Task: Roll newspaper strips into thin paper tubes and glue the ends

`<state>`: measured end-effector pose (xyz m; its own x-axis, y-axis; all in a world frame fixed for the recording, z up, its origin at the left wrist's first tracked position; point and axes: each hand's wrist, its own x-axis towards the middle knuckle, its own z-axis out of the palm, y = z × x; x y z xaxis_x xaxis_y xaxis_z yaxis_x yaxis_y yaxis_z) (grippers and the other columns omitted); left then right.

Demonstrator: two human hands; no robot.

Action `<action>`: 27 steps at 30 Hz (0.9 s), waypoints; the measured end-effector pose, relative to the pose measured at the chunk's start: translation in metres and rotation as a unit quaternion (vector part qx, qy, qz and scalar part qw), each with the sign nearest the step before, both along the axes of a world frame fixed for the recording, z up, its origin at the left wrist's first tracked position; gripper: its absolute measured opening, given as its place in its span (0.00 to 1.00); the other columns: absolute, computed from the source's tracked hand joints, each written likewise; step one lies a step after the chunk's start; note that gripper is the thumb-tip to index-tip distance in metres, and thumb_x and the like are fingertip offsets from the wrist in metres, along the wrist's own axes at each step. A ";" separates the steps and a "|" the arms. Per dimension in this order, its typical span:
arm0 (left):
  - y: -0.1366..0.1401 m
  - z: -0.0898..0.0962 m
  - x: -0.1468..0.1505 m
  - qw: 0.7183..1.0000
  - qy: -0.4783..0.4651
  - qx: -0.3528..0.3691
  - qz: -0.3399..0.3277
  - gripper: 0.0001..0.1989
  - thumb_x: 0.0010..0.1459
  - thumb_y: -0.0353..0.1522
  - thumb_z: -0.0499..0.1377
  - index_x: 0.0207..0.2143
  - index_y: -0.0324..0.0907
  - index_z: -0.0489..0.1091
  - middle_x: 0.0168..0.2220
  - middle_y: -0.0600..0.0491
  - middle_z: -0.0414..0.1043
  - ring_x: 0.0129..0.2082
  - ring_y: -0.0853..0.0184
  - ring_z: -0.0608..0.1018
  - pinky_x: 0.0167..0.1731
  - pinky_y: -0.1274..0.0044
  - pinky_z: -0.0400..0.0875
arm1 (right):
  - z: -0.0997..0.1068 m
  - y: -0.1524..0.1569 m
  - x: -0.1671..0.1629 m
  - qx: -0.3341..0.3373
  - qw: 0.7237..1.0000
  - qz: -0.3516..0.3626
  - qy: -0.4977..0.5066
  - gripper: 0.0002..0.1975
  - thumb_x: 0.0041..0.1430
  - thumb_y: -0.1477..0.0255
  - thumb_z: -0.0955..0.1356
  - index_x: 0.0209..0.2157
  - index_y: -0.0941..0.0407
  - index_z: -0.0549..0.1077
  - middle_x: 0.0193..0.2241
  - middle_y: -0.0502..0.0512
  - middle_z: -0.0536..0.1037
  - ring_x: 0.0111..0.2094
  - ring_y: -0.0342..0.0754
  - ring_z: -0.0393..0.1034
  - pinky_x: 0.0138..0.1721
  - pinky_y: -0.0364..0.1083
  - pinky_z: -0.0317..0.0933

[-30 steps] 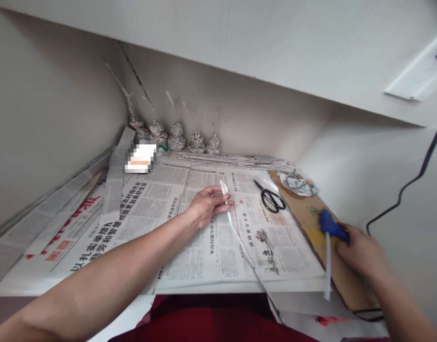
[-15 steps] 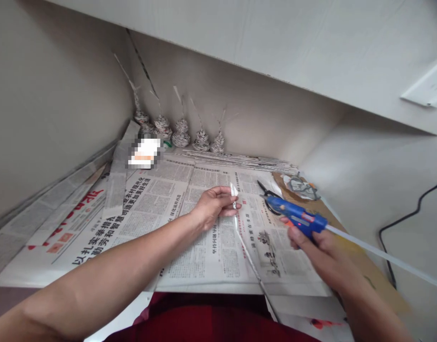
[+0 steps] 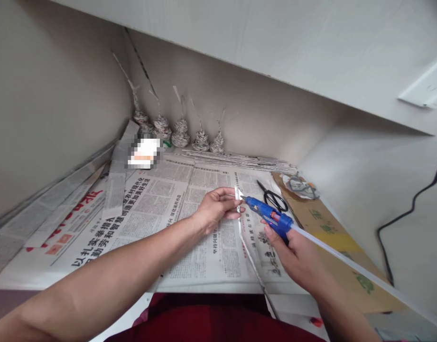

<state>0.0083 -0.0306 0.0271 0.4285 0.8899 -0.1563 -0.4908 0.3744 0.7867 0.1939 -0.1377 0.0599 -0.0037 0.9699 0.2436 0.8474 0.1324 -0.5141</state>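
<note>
Fingers [image 3: 232,205] on slim paper stick [image 3: 250,257]

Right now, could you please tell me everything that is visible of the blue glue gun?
The glue gun has a blue, plastic-looking body, an orange part near the back and a darker nozzle. A long translucent stick runs from its rear toward the picture's lower right. The right hand grips its handle above the newspaper; the nozzle meets or nearly meets the paper strip in the left hand.

Left hand [image 3: 218,209] and right hand [image 3: 296,251] are bare, as are both forearms [image 3: 133,263]; garment [image 3: 211,327] is deep red, brighter mid-front, darker maroon along its upper edge.
</note>
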 end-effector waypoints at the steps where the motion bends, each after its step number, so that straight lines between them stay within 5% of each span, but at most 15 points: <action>1: 0.000 -0.001 0.000 1.000 -0.002 0.001 -0.001 0.11 0.50 0.21 0.62 0.37 0.35 0.69 0.32 0.47 0.75 0.30 0.65 0.80 0.26 0.78 0.77 | 0.000 0.000 0.000 -0.015 1.000 -0.006 -0.008 0.13 0.61 0.63 0.62 0.42 0.53 0.73 0.31 0.53 0.78 0.33 0.50 0.72 0.36 0.47 0.66; 7: 0.001 -0.004 0.001 1.000 -0.003 0.013 -0.009 0.11 0.49 0.22 0.64 0.37 0.35 0.70 0.33 0.48 0.75 0.30 0.65 0.80 0.26 0.78 0.78 | 0.004 -0.002 -0.005 -0.019 0.999 -0.001 -0.030 0.13 0.62 0.63 0.61 0.42 0.53 0.71 0.33 0.53 0.76 0.34 0.50 0.70 0.36 0.47 0.64; 14: 0.002 -0.006 0.001 1.000 -0.011 0.006 -0.013 0.13 0.48 0.23 0.65 0.37 0.36 0.69 0.32 0.48 0.76 0.30 0.63 0.81 0.26 0.77 0.78 | 0.015 -0.003 -0.012 -0.015 0.998 0.013 -0.064 0.12 0.63 0.65 0.60 0.45 0.54 0.67 0.24 0.49 0.72 0.23 0.46 0.66 0.26 0.44 0.58; 27: 0.001 -0.005 0.001 1.000 0.001 0.012 -0.021 0.12 0.50 0.22 0.63 0.38 0.35 0.69 0.36 0.45 0.76 0.31 0.65 0.80 0.27 0.78 0.78 | 0.020 -0.006 -0.015 -0.033 0.996 0.024 -0.081 0.11 0.64 0.65 0.59 0.42 0.55 0.66 0.23 0.49 0.72 0.24 0.47 0.67 0.25 0.43 0.55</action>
<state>0.0094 -0.0293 0.0219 0.4647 0.8749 -0.1363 -0.4742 0.3759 0.7962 0.1794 -0.1435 0.0794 -0.0856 0.9814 0.1720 0.9136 0.1462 -0.3793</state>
